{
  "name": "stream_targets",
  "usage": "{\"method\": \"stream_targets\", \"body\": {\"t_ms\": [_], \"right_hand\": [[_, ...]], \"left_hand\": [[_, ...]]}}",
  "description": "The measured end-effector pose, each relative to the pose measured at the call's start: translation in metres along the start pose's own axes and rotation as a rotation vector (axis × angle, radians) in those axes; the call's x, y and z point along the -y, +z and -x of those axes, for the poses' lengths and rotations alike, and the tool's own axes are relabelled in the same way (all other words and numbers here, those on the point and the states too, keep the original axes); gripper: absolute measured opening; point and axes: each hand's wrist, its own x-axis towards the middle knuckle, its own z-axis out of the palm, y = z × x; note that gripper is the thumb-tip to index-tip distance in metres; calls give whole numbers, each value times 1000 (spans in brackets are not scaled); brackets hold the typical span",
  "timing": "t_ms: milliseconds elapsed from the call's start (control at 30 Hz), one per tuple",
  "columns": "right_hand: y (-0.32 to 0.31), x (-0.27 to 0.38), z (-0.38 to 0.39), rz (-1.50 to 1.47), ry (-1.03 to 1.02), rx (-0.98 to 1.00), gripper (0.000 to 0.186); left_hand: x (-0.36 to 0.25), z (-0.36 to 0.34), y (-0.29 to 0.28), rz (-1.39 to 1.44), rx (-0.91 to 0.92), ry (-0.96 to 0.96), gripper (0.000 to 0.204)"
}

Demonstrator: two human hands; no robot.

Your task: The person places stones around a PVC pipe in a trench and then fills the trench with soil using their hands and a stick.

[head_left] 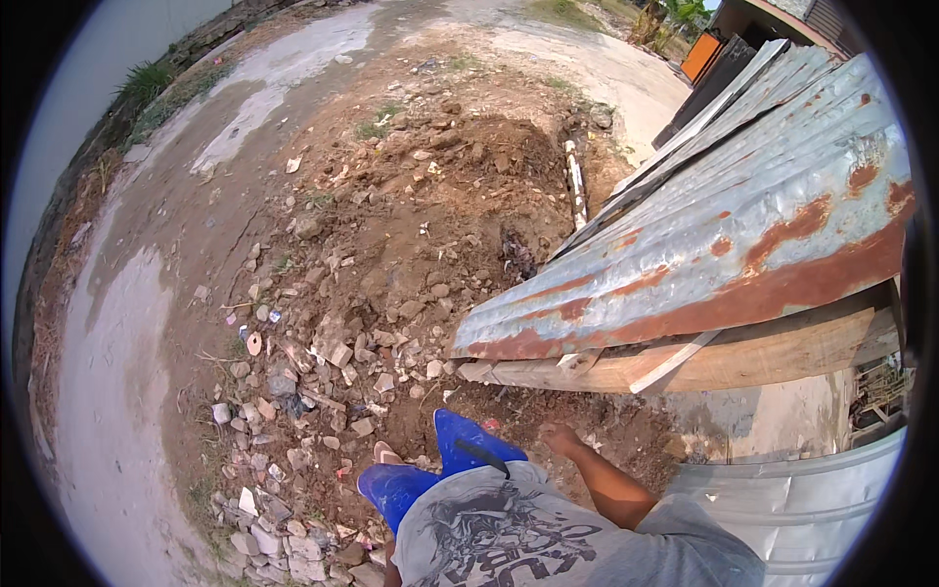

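Fingers (pixel 548 431) bunched in front of a rust-streaked sheet

Mine are on the right hand (pixel 561 440), and they look drawn together toward the palm; it is too small for me to tell how tightly they close, or whether they have hold of anything. My right forearm (pixel 614 483) slants forward and inward from the grey sleeve (pixel 694 533), the back of the hand turned upward, brown soil (pixel 631 416) showing around it.

Just beyond my knuckles lies the wooden beam (pixel 792 352), apart from the hand in this view, running off to my right beneath the lower edge of the corrugated metal sheet (pixel 675 274). A pale strip of wood (pixel 675 363) lies slantwise against the beam's side.

Of my left arm, only a sliver (pixel 392 567) shows beside the shirt (pixel 499 523); the left hand is out of sight. Blue trousers (pixel 479 442) cover my legs, with broken stones (pixel 284 533) strewn to my left.
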Motion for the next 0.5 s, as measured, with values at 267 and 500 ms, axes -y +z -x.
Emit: {"method": "stream_targets", "body": {"t_ms": [267,500], "right_hand": [[171,-51,96,-110,114,344,40],[181,-12,50,-177,98,213,42]], "left_hand": [[-183,-129,-203,-232,-190,223,48],[-320,-189,-236,88,-236,432,40]]}}
